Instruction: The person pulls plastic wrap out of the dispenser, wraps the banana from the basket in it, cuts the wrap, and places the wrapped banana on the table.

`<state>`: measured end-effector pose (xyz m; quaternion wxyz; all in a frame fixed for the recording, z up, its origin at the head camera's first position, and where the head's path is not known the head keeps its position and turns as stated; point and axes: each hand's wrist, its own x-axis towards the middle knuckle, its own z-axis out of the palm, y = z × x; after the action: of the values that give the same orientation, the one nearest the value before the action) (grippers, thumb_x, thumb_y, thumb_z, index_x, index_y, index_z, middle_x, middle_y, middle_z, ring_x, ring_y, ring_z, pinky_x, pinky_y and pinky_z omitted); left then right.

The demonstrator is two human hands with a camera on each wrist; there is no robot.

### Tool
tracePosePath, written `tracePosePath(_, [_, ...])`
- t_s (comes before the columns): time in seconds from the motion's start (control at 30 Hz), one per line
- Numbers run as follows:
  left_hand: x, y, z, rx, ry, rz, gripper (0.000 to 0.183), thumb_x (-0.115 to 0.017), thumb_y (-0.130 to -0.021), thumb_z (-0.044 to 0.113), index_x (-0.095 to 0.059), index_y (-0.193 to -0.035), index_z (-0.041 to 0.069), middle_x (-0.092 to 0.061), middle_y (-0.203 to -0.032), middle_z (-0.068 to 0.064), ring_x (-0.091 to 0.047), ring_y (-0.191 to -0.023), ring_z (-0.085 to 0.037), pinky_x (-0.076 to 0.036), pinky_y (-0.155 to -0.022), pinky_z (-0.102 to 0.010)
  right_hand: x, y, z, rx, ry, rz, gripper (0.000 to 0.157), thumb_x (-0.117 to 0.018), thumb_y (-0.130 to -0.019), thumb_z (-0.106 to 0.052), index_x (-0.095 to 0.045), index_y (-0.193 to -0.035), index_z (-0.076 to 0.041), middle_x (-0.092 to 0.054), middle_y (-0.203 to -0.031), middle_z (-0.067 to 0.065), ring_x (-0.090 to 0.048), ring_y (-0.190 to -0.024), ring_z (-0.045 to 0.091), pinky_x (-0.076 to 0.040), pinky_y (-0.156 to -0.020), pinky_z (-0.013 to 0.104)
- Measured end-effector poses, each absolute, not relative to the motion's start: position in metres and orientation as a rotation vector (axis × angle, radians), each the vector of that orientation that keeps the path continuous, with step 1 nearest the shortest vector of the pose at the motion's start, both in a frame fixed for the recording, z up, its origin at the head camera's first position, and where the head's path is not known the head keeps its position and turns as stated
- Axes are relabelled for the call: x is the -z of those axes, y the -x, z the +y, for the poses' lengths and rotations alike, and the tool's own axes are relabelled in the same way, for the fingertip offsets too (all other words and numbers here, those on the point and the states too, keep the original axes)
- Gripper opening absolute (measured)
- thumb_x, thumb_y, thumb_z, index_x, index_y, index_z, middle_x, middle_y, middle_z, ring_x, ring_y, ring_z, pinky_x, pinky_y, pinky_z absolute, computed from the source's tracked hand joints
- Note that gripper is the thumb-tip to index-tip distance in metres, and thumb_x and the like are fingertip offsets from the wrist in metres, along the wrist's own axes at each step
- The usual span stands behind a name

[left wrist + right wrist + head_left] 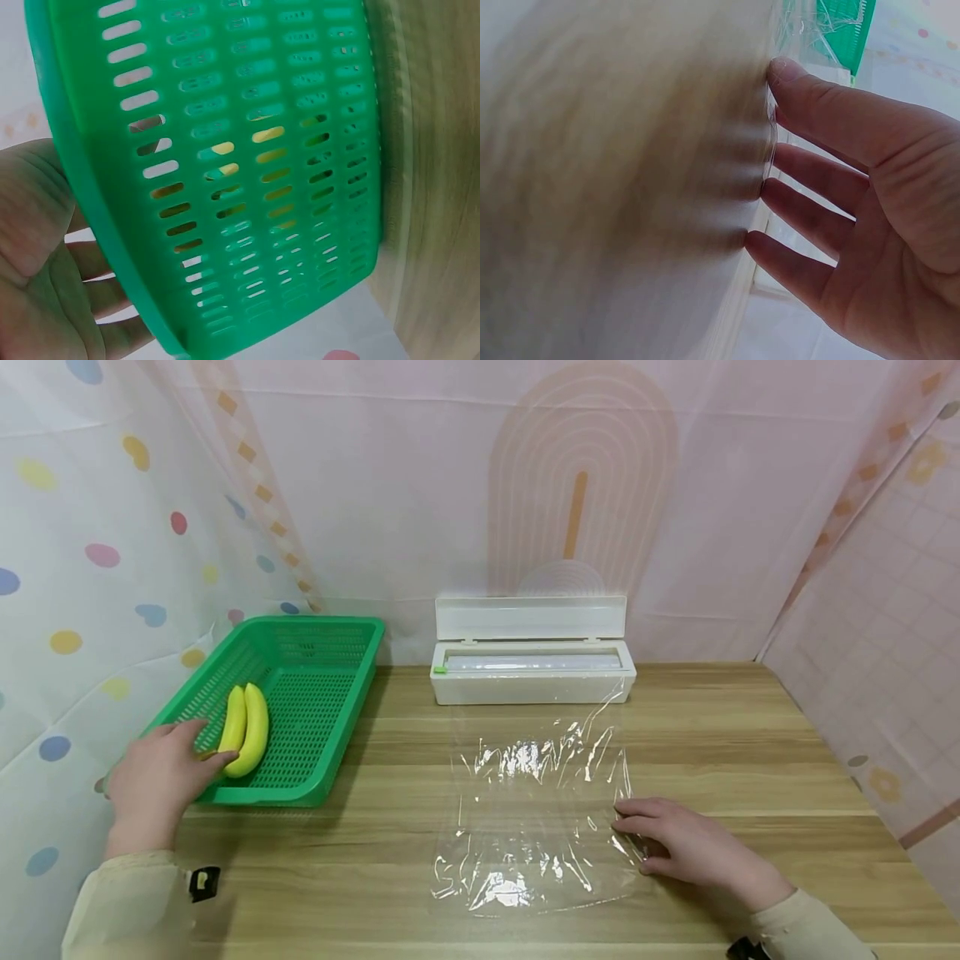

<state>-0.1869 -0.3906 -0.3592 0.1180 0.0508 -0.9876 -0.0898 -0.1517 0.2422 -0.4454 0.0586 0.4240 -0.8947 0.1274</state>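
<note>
My left hand [159, 772] reaches over the near left rim of a green plastic basket [310, 793]. Two yellow bananas [257, 731] lie side by side in it, close to my thumb. A brownish-yellow thing [206, 754] shows between thumb and fingers; I cannot tell whether they grip it. In the left wrist view the basket's slotted wall [97, 180] partly hides the fingers. My right hand [686, 843] rests at the right edge of a sheet of clear cling film [525, 827], bent fingers and thumb spread, fingertips at the tabletop in the right wrist view.
A white film dispenser [528, 689] stands at the back with its lid [531, 618] raised; the film runs from it over the wooden table [735, 735]. Patterned cloth [375, 510] hangs behind and at both sides, close to the basket on the left.
</note>
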Motion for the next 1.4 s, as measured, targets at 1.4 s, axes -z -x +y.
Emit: tracePosePath(1.4, [0.362,0.194,-0.406,0.360,-0.156,-2.990,0.038,-0.071,-0.086,0.011,-0.061,-0.111,-0.015,-0.059,-0.110,-0.039,-0.053,-0.093,-0.057,-0.047,-0.069,-0.061,0.442,0.151,0.242,-0.417,-1.285,-2.743,0.053,-0.084,-0.075,-0.021,-0.067,-0.123,-0.006,-0.059,-0.133,0.015,-0.056,-0.118,0.037,-0.048,-0.096,0.054])
